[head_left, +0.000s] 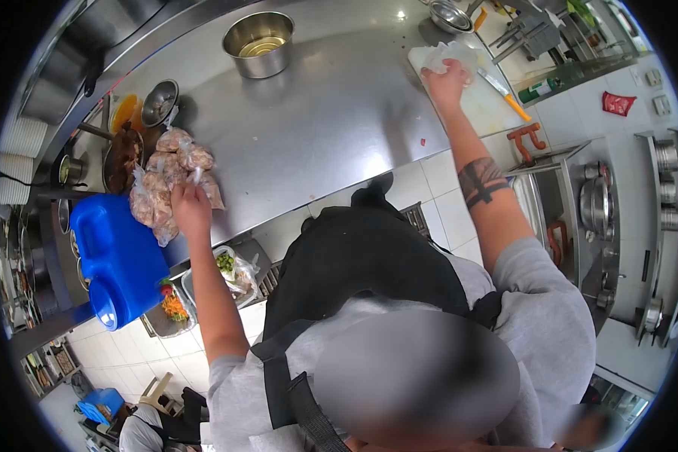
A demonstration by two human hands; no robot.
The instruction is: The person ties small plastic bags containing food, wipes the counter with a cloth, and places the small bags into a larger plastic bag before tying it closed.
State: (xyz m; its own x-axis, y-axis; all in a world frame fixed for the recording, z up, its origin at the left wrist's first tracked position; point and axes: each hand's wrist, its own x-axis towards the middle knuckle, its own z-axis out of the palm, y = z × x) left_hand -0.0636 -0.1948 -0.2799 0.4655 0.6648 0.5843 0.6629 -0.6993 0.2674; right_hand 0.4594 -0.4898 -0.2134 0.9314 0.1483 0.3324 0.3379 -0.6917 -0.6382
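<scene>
Pinching one of roughly five bagged portions [175, 177], left hand [191, 211]; right hand's [444, 81] grip presses one cloth [448, 56].

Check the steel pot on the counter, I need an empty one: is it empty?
Not empty: the steel pot holds a shallow yellowish liquid at its bottom, and its walls are mostly bare.

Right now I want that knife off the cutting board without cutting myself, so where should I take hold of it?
Take the knife by its orange handle; that is the grip. It lies flat on the cutting board, with the handle at the board's right edge and the blade pointing back toward the right hand on the white cloth. Coming in from the handle end is probably safest.
</scene>
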